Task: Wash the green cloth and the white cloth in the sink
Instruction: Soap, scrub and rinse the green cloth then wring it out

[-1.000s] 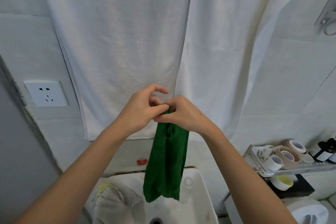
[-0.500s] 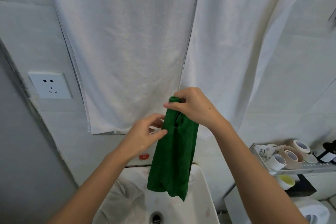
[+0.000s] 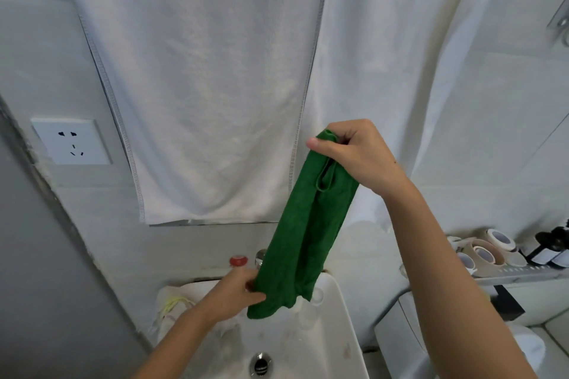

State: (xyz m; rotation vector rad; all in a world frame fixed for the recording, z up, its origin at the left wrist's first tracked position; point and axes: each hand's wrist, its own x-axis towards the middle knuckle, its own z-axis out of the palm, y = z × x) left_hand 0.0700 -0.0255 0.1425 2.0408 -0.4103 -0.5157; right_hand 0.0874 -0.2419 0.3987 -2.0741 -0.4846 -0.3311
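Head view shows the green cloth [image 3: 304,224] hanging lengthwise above the sink [image 3: 335,332], its long axis running from my right hand [image 3: 354,154] high and far down to my left hand [image 3: 234,295] low and near. My right hand pinches the top end, fingers curled round the folded edge; my left hand grips the bottom corner just over the basin. The hands are well apart, the cloth between them. The white cloth [image 3: 178,304] lies bunched at the sink's left rim, just beside my left wrist. I judge wringing or lowering comes next, with my left hand nearer the drain [image 3: 260,363].
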